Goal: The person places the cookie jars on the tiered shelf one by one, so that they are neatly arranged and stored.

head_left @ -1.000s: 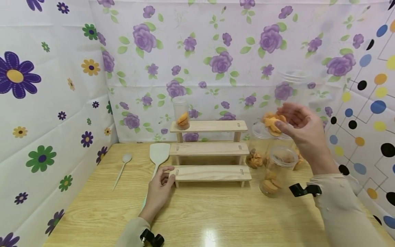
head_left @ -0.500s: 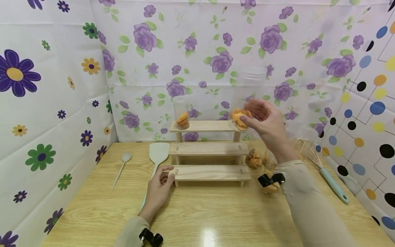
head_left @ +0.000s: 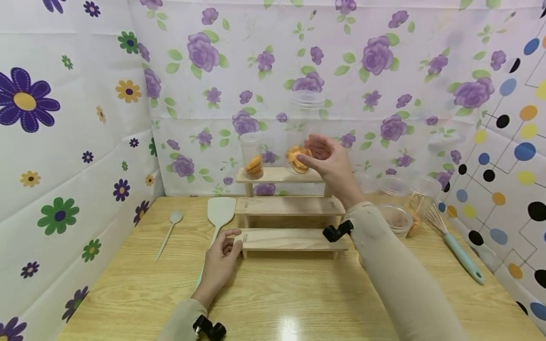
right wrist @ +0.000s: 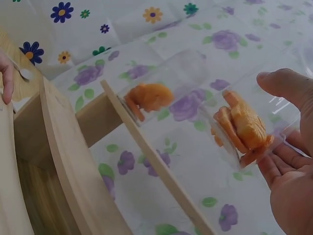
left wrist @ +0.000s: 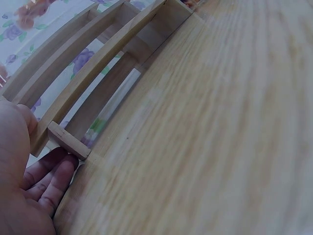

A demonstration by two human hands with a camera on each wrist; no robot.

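Observation:
My right hand (head_left: 330,158) grips a clear plastic jar (head_left: 307,102) with orange, cookie-like pieces (right wrist: 244,125) at its bottom. The jar is upright over the top tier of a three-tier wooden display shelf (head_left: 290,206). In the right wrist view a gap shows between the jar's base and the tier's edge. At the left end of that tier stands a narrower clear jar (head_left: 251,154) holding similar pieces. My left hand (head_left: 221,260) holds the left end of the lowest tier; in the left wrist view its fingers (left wrist: 56,183) bend by the end leg.
Left of the shelf lie a pale spatula (head_left: 221,210) and a small spoon (head_left: 170,232). To the right, partly behind my right forearm, stand several clear jars (head_left: 395,219). A whisk (head_left: 458,253) with a light blue handle lies beyond them. Patterned cloth walls surround the table.
My right hand has carried the jar leftward from above the group of jars to over the middle of the top tier. The left hand stays at the shelf's end.

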